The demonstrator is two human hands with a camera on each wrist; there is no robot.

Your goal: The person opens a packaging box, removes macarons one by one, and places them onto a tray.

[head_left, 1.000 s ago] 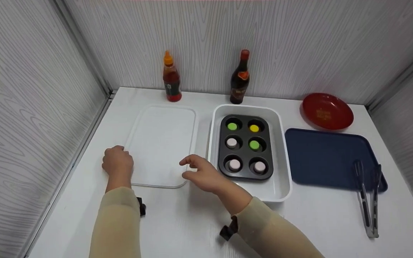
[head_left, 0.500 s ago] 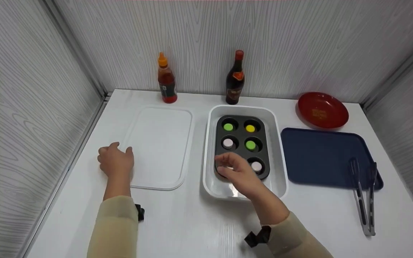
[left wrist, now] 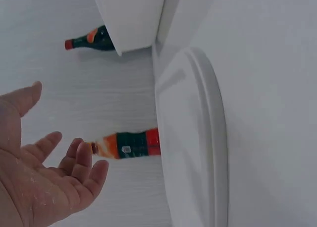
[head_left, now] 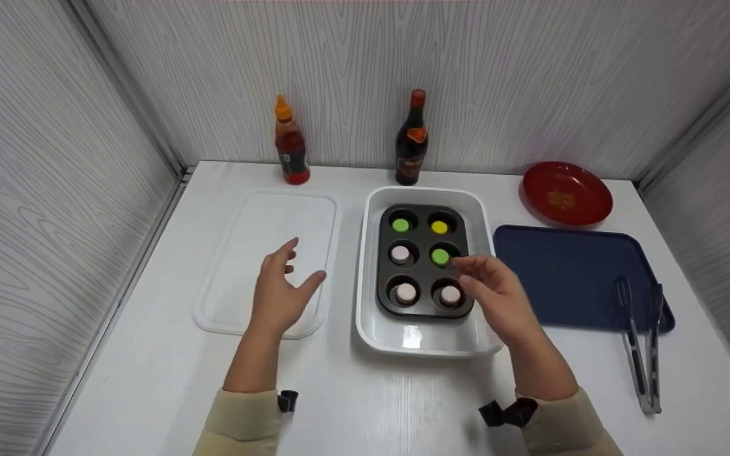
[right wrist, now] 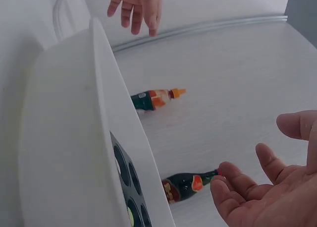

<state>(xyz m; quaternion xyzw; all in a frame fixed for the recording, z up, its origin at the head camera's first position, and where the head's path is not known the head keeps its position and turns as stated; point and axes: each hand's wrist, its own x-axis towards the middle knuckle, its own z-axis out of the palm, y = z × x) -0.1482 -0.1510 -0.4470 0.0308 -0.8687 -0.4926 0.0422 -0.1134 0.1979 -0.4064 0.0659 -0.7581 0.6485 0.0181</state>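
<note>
Pale wood-grain walls [head_left: 352, 63] around a white table [head_left: 371, 399]; left hand [head_left: 276, 294] and right hand [head_left: 501, 297] both empty, fingers apart.

Head view: the left is above one lid [head_left: 238, 266], the right above one tub's [head_left: 362, 272] right edge. A low sweep there could knock the one muffin tin [head_left: 422, 269] inside, jostling two green discs [head_left: 440, 256], one yellow disc [head_left: 439, 227], three pink discs [head_left: 405, 292]. Two bottles [head_left: 292, 155] stand far; one red bowl [head_left: 566, 193], one blue tray [head_left: 555, 272], one pair of tongs [head_left: 639, 367] lie right. Left wrist view: one hand, two bottles. Right wrist view: two hands, two bottles.
</note>
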